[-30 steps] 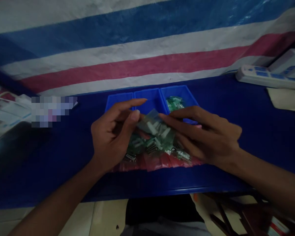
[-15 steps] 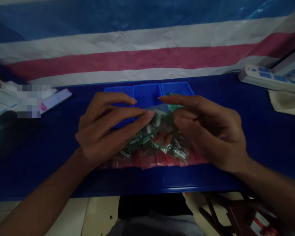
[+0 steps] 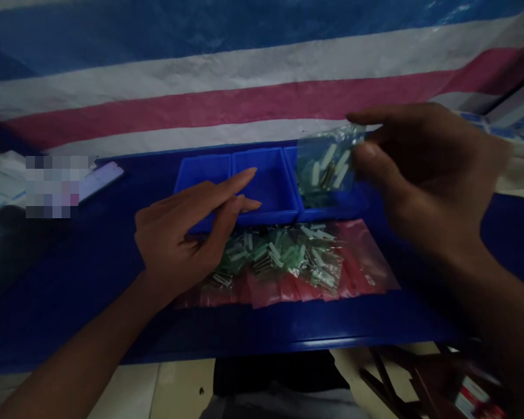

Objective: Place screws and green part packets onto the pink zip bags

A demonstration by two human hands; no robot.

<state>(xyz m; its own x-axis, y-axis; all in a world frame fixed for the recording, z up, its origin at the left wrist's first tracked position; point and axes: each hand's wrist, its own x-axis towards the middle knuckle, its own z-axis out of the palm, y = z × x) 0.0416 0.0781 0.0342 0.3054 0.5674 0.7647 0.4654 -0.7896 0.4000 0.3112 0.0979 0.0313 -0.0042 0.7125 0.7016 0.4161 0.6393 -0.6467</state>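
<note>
Pinched between the thumb and fingers of my right hand is a small clear plastic bag. White plugs and some screws show through it, and it hangs over the right-hand blue bin. My left hand has nothing in it; its index finger and thumb are stretched out toward the middle blue bin. Below it, several similar clear bags of plugs and screws lie on a row of pink plastic bags. My left hand partly hides the left blue bin.
The bins stand on a blue table, close to a striped sheet behind. A phone-like flat object and white packets lie at the left. A white power strip, partly covered by my right hand, is at the right.
My right hand has lifted the clear bag up and to the right, from between both hands to over the right bin. My left hand has let go and stays near the left bins.
</note>
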